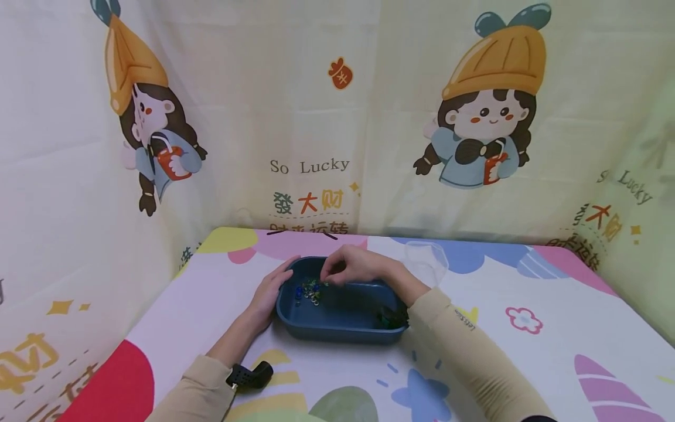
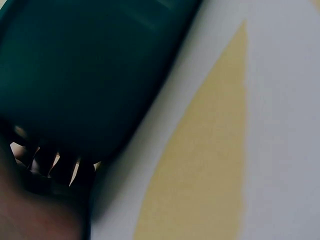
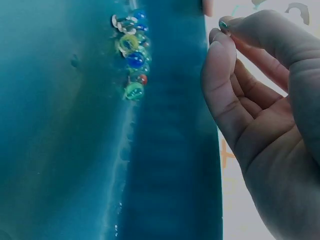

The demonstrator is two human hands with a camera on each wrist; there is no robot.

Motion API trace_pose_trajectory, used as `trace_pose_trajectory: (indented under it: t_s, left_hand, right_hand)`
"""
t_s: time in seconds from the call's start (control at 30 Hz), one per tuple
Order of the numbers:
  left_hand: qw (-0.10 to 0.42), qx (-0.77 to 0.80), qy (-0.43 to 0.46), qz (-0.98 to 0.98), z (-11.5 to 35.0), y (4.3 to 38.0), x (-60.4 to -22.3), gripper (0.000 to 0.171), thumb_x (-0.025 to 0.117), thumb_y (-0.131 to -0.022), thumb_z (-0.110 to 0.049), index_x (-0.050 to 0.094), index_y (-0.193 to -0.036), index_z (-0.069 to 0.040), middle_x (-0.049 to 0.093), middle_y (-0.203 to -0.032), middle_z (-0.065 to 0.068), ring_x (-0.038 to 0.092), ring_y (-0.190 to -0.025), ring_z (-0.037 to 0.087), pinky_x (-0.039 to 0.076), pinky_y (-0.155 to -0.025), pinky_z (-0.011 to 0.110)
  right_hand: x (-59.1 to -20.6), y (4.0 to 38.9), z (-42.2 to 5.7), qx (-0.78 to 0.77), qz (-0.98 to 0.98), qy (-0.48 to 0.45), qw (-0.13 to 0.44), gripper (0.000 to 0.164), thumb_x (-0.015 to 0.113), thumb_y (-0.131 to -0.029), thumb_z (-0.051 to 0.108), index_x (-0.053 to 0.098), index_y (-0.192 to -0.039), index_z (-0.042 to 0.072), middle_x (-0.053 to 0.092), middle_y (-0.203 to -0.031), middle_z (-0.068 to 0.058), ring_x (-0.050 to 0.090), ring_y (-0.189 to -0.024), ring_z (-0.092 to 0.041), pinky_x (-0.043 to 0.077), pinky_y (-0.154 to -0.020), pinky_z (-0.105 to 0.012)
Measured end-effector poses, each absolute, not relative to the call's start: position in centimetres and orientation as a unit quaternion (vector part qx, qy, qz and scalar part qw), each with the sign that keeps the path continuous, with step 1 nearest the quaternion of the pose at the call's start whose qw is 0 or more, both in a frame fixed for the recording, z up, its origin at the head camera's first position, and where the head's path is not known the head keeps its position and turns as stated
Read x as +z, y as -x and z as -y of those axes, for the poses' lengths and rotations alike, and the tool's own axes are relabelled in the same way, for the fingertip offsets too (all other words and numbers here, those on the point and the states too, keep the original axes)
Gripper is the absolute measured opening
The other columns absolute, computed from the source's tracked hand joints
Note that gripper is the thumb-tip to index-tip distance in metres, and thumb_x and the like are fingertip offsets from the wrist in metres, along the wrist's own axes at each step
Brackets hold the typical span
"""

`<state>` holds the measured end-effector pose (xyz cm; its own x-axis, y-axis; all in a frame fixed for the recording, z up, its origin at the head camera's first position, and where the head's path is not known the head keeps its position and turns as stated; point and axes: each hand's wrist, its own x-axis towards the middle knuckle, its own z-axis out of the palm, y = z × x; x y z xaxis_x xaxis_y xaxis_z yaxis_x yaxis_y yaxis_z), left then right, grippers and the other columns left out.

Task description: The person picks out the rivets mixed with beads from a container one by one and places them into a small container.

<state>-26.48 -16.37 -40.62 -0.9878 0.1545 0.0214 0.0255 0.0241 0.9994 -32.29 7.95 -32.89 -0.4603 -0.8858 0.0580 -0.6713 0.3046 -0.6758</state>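
A dark blue oblong tub (image 1: 343,334) sits on the table. Glass marbles (image 1: 311,292), blue, green and clear, lie clustered toward its left end; up close in the right wrist view, several marbles (image 3: 135,60) also show yellow and red. My left hand (image 1: 267,296) holds the tub's left end, with fingertips at the rim. In the left wrist view its fingers are mostly dark against the tub's outer wall (image 2: 90,85). Above the tub, my right hand (image 1: 350,266) pinches a small shiny green marble (image 3: 223,24) between thumb and forefinger, mostly covered by the fingertips.
A clear plastic container (image 1: 429,258) stands behind my right forearm. Each wrist carries a black device, the left device (image 1: 252,375) hanging just over the patterned tablecloth (image 1: 506,363). Printed cloth curtains (image 1: 390,140) enclose the table at the back and sides.
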Motion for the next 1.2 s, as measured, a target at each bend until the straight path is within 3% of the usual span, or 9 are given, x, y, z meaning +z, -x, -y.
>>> trace_pose_trajectory:
  t_s: [0.13, 0.37, 0.57, 0.8, 1.2]
  left_hand:
    - [0.047, 0.695, -0.063, -0.715, 16.4, 26.3, -40.6, 0.048, 0.035, -0.109, -0.025, 0.041, -0.156, -0.017, 0.033, -0.162, 0.007, 0.021, -0.151, 0.028, 0.013, -0.121, 0.054]
    - [0.05, 0.695, -0.063, -0.714, 16.2, 26.2, -40.6, 0.048, 0.034, -0.109, -0.024, 0.041, -0.156, -0.017, 0.033, -0.162, 0.007, 0.021, -0.151, 0.027, 0.013, -0.121, 0.052]
    - [0.046, 0.693, -0.068, -0.716, 16.1, 26.4, -40.5, 0.048, 0.034, -0.109, -0.023, 0.042, -0.156, -0.016, 0.034, -0.161, 0.007, 0.021, -0.151, 0.027, 0.013, -0.121, 0.052]
    - [0.043, 0.695, -0.065, -0.715, 16.4, 26.4, -40.5, 0.048, 0.034, -0.109, -0.023, 0.041, -0.156, -0.015, 0.033, -0.161, 0.007, 0.021, -0.151, 0.027, 0.013, -0.121, 0.053]
    - [0.047, 0.697, -0.064, -0.713, 16.3, 26.3, -40.4, 0.048, 0.033, -0.109, -0.024, 0.041, -0.156, -0.016, 0.034, -0.161, 0.007, 0.021, -0.151, 0.026, 0.013, -0.121, 0.052]
  right_hand:
    - [-32.7, 32.4, -8.3, -0.34, -0.792, 0.487, 0.144, 0.016, 0.065, -0.095, 0.004, 0.074, -0.107, -0.004, 0.072, -0.099, -0.017, 0.06, -0.079, -0.011, 0.053, -0.075, -0.025]
    - [-31.7, 32.3, -9.9, -0.395, -0.793, 0.449, 0.116, 0.016, 0.067, -0.096, 0.003, 0.072, -0.107, -0.007, 0.071, -0.097, -0.011, 0.063, -0.075, -0.017, 0.056, -0.071, -0.03]
    - [-30.4, 32.1, -12.0, -0.426, -0.795, 0.422, 0.093, 0.014, 0.066, -0.095, 0.002, 0.072, -0.105, -0.006, 0.069, -0.1, -0.023, 0.064, -0.078, -0.026, 0.057, -0.073, -0.034]
    - [-30.0, 32.3, -13.8, -0.423, -0.804, 0.411, 0.078, 0.01, 0.067, -0.096, 0.005, 0.074, -0.102, 0.002, 0.068, -0.094, -0.013, 0.062, -0.079, -0.024, 0.055, -0.074, -0.032]
    - [-29.9, 32.2, -16.9, -0.442, -0.808, 0.387, 0.034, 0.012, 0.067, -0.094, 0.001, 0.074, -0.104, -0.001, 0.068, -0.092, -0.008, 0.063, -0.076, -0.024, 0.056, -0.072, -0.031]
